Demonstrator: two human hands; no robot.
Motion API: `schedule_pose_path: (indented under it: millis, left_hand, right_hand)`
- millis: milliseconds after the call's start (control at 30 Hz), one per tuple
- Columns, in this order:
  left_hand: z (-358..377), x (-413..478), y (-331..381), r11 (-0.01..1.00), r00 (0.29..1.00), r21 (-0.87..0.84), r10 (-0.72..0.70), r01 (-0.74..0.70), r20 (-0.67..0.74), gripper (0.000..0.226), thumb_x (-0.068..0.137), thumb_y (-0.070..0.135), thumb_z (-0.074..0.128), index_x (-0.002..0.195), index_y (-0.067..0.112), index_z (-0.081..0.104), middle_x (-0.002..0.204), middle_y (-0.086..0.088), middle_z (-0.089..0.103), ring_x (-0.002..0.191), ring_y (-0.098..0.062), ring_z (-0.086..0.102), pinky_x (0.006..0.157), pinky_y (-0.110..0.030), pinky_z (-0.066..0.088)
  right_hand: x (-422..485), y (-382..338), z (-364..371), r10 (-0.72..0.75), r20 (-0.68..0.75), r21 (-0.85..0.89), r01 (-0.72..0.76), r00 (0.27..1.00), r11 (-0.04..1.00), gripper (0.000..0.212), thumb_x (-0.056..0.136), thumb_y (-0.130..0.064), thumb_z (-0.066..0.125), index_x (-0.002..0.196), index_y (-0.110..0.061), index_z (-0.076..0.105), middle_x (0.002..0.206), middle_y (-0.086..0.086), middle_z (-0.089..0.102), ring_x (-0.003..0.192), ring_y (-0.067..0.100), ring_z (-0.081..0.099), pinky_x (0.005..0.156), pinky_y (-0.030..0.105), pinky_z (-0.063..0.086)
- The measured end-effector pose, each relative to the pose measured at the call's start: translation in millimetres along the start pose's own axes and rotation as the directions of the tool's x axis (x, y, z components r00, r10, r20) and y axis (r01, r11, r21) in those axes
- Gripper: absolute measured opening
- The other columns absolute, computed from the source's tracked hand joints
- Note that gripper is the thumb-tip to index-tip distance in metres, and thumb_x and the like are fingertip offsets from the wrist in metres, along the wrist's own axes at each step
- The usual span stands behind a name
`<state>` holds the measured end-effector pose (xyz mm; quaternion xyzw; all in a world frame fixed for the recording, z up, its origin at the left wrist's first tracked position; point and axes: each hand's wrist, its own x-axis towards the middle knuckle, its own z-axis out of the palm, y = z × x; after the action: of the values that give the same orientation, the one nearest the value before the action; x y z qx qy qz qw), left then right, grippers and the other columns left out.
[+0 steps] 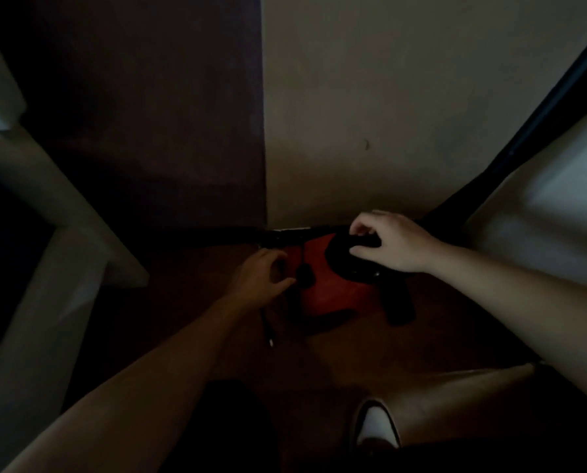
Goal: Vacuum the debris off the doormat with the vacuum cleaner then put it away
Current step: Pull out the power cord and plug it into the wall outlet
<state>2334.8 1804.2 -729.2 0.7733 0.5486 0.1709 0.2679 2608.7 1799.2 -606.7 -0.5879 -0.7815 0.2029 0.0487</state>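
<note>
I see the vacuum cleaner [322, 297] at 12 o'clock, right hand [389, 244] wrapping its top handle [339, 250], left hand [261, 278] half-curled at its 9 o'clock, maybe pinching the cord [268, 324], too dark to tell.

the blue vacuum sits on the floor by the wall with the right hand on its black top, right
No: the head view shows the vacuum is red, not blue. It does sit on the floor by the wall, with the right hand on its black top.
</note>
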Motion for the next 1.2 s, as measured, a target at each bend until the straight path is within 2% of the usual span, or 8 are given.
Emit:
schedule_pose_path:
  millis: [167, 300, 567, 667, 833, 967, 1133, 1200]
  left_hand:
    - [26, 2, -12, 1.0, 1.0, -0.014, 0.002, -0.002, 0.011, 0.052, 0.08, 0.041, 0.078, 0.124, 0.017, 0.062, 0.122, -0.004, 0.061, 0.111, -0.021, 0.059, 0.091, -0.031, 0.048]
    - [40, -2, -36, 0.999, 0.998, 0.038, -0.023, 0.021, 0.058, 0.055, 0.081, 0.044, 0.075, 0.128, 0.021, 0.059, 0.128, -0.003, 0.058, 0.117, -0.02, 0.056, 0.095, -0.038, 0.049]
    - [79, -11, -58, 0.997, 1.0, 0.083, -0.006, 0.005, 0.009, 0.062, 0.077, 0.059, 0.067, 0.126, 0.022, 0.059, 0.128, -0.001, 0.056, 0.115, -0.02, 0.055, 0.092, -0.04, 0.05]
    - [88, -5, -52, 1.0, 0.999, 0.012, -0.028, 0.028, -0.041, 0.059, 0.077, 0.057, 0.073, 0.122, 0.021, 0.062, 0.125, -0.001, 0.056, 0.114, -0.017, 0.052, 0.091, -0.034, 0.046]
    - [94, 2, -41, 0.996, 0.998, -0.083, 0.012, -0.017, -0.063, 0.036, 0.078, 0.041, 0.08, 0.098, 0.013, 0.069, 0.104, 0.0, 0.059, 0.096, -0.005, 0.047, 0.074, -0.013, 0.033]
    - [98, 1, -36, 0.975, 1.0, -0.222, -0.014, 0.015, 0.005, 0.017, 0.087, 0.023, 0.074, 0.088, 0.01, 0.063, 0.09, 0.005, 0.057, 0.082, -0.006, 0.054, 0.071, -0.015, 0.037]
    - [87, -3, -32, 0.855, 0.968, -0.472, -0.25, 0.216, -0.011, 0.007, 0.099, 0.019, 0.057, 0.101, 0.014, 0.052, 0.086, 0.006, 0.065, 0.08, -0.011, 0.063, 0.069, -0.024, 0.047]
    - [80, -7, -35, 0.835, 0.95, -0.493, -0.308, 0.244, -0.051, 0.024, 0.097, 0.017, 0.061, 0.116, 0.017, 0.047, 0.09, 0.01, 0.065, 0.08, -0.005, 0.064, 0.07, -0.023, 0.05]
  right_hand:
    - [26, 2, 47, -0.096, 0.146, -0.248, 0.131, 0.985, 0.96, 0.051, 0.095, -0.047, 0.062, 0.14, -0.03, 0.049, 0.137, 0.0, 0.048, 0.127, 0.023, 0.046, 0.103, 0.038, 0.042]
    - [49, 27, 65, -0.135, 0.208, -0.428, 0.214, 0.969, 0.878, 0.061, 0.095, -0.056, 0.055, 0.148, -0.031, 0.039, 0.146, 0.0, 0.042, 0.134, 0.023, 0.041, 0.111, 0.04, 0.033]
    - [56, 65, 105, -0.321, -0.084, -0.481, 0.244, 0.943, 0.842, 0.067, 0.076, -0.066, 0.068, 0.129, -0.027, 0.051, 0.112, 0.002, 0.061, 0.105, 0.028, 0.059, 0.095, 0.046, 0.04]
    - [57, 64, 105, -0.33, -0.116, -0.477, 0.239, 0.937, 0.846, 0.065, 0.077, -0.068, 0.065, 0.126, -0.029, 0.051, 0.108, 0.001, 0.061, 0.103, 0.027, 0.059, 0.094, 0.045, 0.039]
    - [56, 65, 106, -0.329, -0.113, -0.466, 0.242, 0.938, 0.851, 0.065, 0.08, -0.073, 0.049, 0.126, -0.027, 0.055, 0.11, 0.002, 0.061, 0.103, 0.028, 0.058, 0.095, 0.045, 0.039]
    - [57, 67, 106, -0.305, -0.091, -0.458, 0.232, 0.948, 0.858, 0.067, 0.082, -0.074, 0.047, 0.128, -0.027, 0.054, 0.112, 0.002, 0.06, 0.106, 0.028, 0.056, 0.097, 0.045, 0.035]
    - [56, 64, 104, -0.292, -0.072, -0.452, 0.23, 0.954, 0.862, 0.07, 0.079, -0.075, 0.037, 0.127, -0.028, 0.054, 0.112, 0.001, 0.061, 0.105, 0.027, 0.057, 0.096, 0.045, 0.036]
    - [56, 64, 103, -0.288, -0.064, -0.448, 0.23, 0.955, 0.864, 0.067, 0.08, -0.073, 0.04, 0.129, -0.029, 0.053, 0.112, 0.0, 0.06, 0.106, 0.026, 0.057, 0.097, 0.045, 0.035]
